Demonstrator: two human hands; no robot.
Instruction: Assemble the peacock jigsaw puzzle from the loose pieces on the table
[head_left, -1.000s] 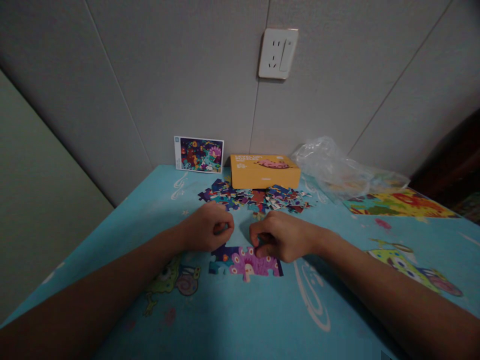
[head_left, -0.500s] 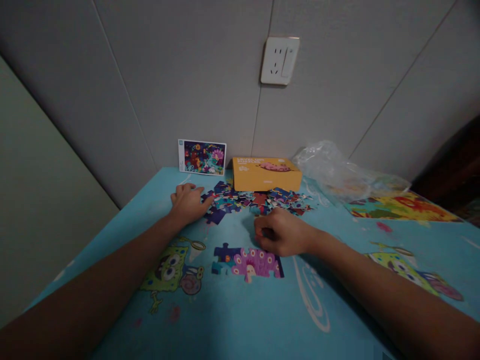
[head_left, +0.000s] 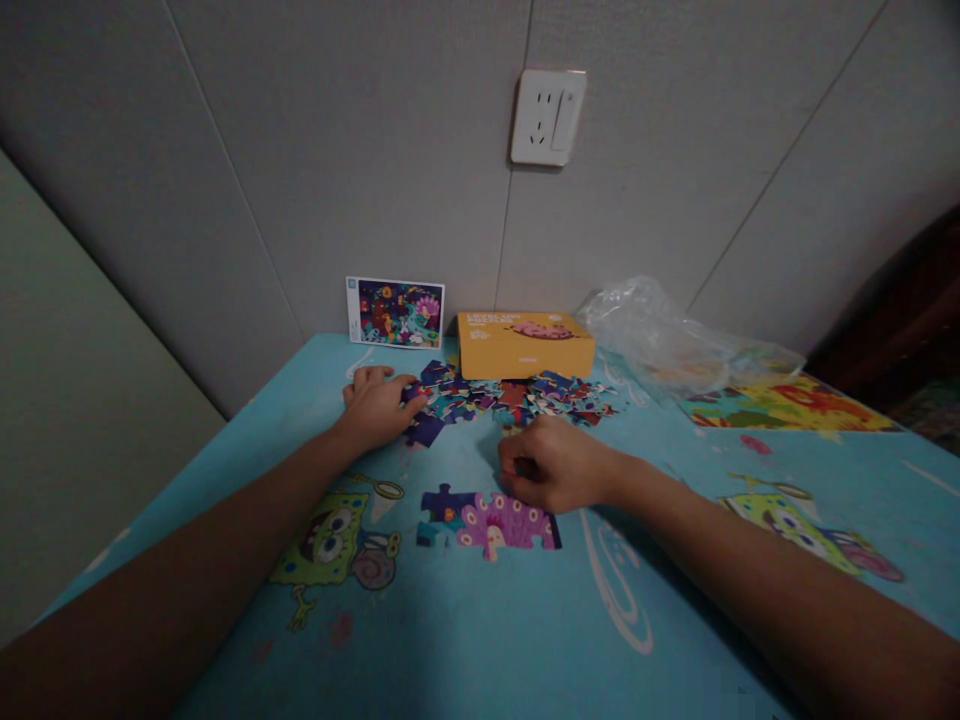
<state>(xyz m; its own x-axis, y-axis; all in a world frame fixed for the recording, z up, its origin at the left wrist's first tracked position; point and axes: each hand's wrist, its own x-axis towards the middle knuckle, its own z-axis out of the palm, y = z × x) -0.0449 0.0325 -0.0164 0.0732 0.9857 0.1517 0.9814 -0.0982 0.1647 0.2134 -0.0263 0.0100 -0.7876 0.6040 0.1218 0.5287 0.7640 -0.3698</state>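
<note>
My left hand (head_left: 379, 408) lies on the table with its fingers spread, the tips touching the left edge of a heap of loose jigsaw pieces (head_left: 454, 397). My right hand (head_left: 555, 462) is curled closed just in front of the heap. What its fingers hold, if anything, is hidden. Right below it lies a joined section of jigsaw puzzle (head_left: 506, 522), showing a pink shape with pale round spots on dark blue. The right knuckles cover part of its top edge.
A picture card (head_left: 397, 312) leans on the wall beside a yellow puzzle box (head_left: 525, 350). Further right, a crumpled clear plastic bag (head_left: 652, 335) rests partly on a colourful printed sheet (head_left: 795, 408). A blue cartoon-print cover (head_left: 450, 640) lies under everything. A socket (head_left: 548, 117) is on the wall.
The whole view has shifted slightly, with things sitting a little further left. Both hands keep nearly the same pose, and the joined puzzle section looks unchanged.
</note>
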